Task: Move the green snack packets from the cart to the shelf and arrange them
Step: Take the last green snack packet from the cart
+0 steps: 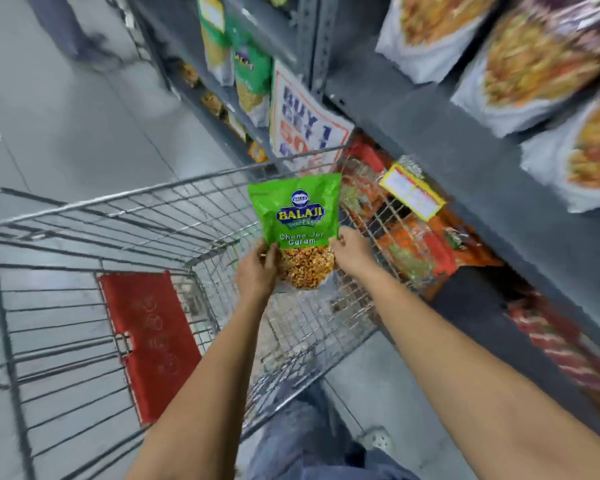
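A green snack packet (296, 216) with a blue logo and a picture of fried snack at its bottom is held upright above the far right corner of the wire cart (146, 216). My left hand (257, 271) grips its lower left edge. My right hand (350, 251) grips its lower right edge. The grey shelf (440, 133) runs along the right side, beside the cart. More green packets (251, 74) stand on the shelving farther down the aisle.
A red child-seat flap (149, 344) hangs inside the cart's near end. White packets (520, 64) fill the upper shelf; orange-red packets (426, 244) fill the one below. A promo sign (302, 123) and a yellow price tag (411, 192) hang from the shelf edges. Grey floor lies to the left.
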A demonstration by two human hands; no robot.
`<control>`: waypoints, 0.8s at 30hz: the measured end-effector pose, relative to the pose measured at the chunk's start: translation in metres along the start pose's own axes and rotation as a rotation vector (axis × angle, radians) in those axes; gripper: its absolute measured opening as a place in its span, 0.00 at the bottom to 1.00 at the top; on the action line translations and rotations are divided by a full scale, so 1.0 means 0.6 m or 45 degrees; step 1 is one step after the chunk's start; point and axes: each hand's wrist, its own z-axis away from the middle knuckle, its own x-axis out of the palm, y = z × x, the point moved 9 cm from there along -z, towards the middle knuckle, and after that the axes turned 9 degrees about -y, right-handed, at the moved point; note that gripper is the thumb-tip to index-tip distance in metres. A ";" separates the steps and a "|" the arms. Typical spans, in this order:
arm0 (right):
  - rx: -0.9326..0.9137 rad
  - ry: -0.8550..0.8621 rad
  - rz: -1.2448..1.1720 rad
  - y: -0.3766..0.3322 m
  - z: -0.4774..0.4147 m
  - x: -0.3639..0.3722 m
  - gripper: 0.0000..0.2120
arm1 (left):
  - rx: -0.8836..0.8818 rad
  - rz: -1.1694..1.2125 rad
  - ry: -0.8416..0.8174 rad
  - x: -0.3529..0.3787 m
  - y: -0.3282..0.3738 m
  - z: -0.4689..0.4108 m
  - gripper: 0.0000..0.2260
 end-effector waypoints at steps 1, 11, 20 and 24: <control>-0.031 0.060 -0.009 -0.006 0.024 -0.030 0.10 | 0.062 0.023 0.030 -0.005 0.034 0.016 0.16; -0.334 0.918 -0.345 0.071 0.344 -0.371 0.10 | 0.971 0.268 0.031 0.058 0.413 0.237 0.13; -0.018 1.768 -0.584 0.396 0.694 -0.543 0.15 | 1.404 0.164 -0.389 0.334 0.615 0.568 0.14; 0.144 1.921 -0.700 0.551 0.821 -0.566 0.14 | 1.480 0.027 -0.652 0.475 0.641 0.705 0.16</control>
